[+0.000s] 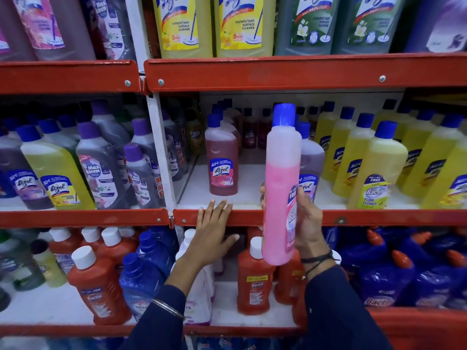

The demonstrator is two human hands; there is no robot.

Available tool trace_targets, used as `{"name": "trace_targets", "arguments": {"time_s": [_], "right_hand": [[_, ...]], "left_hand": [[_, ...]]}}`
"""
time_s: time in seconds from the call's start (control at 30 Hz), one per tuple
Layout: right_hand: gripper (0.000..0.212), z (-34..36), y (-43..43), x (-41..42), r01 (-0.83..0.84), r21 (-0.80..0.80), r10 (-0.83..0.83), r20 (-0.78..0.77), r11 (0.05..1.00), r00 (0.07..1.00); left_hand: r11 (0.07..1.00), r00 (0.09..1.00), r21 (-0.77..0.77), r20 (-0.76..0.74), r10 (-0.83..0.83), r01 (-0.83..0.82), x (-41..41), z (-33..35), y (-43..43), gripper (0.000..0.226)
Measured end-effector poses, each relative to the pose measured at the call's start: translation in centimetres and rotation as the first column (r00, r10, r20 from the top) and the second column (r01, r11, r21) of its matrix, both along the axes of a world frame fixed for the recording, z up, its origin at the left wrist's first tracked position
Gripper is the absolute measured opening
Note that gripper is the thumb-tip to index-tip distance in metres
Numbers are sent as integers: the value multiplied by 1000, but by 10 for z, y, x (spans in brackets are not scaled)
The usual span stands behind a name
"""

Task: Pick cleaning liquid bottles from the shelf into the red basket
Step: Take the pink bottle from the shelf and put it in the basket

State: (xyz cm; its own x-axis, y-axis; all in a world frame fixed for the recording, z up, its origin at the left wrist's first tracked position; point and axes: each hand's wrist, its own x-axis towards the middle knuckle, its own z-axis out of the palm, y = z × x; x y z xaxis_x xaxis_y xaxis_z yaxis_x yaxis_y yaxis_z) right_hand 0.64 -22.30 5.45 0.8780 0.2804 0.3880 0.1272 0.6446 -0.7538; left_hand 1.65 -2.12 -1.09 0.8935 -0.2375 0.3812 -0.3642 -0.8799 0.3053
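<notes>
One pink bottle (280, 188), right of centre, is clamped upright in the right hand (307, 218); left hand (214, 231), fingers spread, rests on the shelf edge (366, 218), likely for balance.

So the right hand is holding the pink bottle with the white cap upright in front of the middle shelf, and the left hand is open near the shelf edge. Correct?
Not quite: the pink bottle has a blue cap, not white, as the head view shows. The rest stands: the right hand holds it upright before the middle shelf, and the left hand is open near the edge.

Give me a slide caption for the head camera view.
Right hand holds pink bottle upright; left hand rests open on red shelf edge.
</notes>
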Motion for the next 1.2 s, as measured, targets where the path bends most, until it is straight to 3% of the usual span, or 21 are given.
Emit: {"name": "trace_targets", "arguments": {"time_s": [0.1, 0.13, 0.2, 0.27, 0.33, 0.6, 0.93, 1.2], "right_hand": [[53, 2, -33, -17, 188, -82, -177, 125, 979, 976], [43, 0, -44, -23, 248, -98, -230, 164, 964, 959], [46, -4, -67, -34, 352, -175, -312, 217, 920, 925], [54, -10, -91, -48, 424, -236, -363, 262, 874, 894], [60, -19, -117, -58, 444, -304, -366, 282, 843, 887], [79, -68, -223, -83, 448, -637, -343, 290, 627, 893], [74, -173, -322, -91, 306, -936, -213, 268, 173, 940], [66, -271, -357, -81, 56, -992, -191, 33, 113, 981]], "left_hand": [[930, 979, -344, -107, -174, 128, -21, 29, -22, 63], [871, 968, -464, -102, -231, 159, -30, 39, -34, 60], [726, 945, -648, -31, -327, 230, -49, 58, -63, 47], [613, 919, -735, 35, -392, 290, -62, 72, -95, 38], [562, 898, -767, 41, -439, 310, -72, 80, -129, 39], [701, 915, -670, -77, -396, 246, -83, 34, -239, 54], [765, 850, -642, -368, -378, 62, -94, -109, -333, 59], [852, 757, -520, -581, -299, -63, -90, -200, -375, 55]]}}
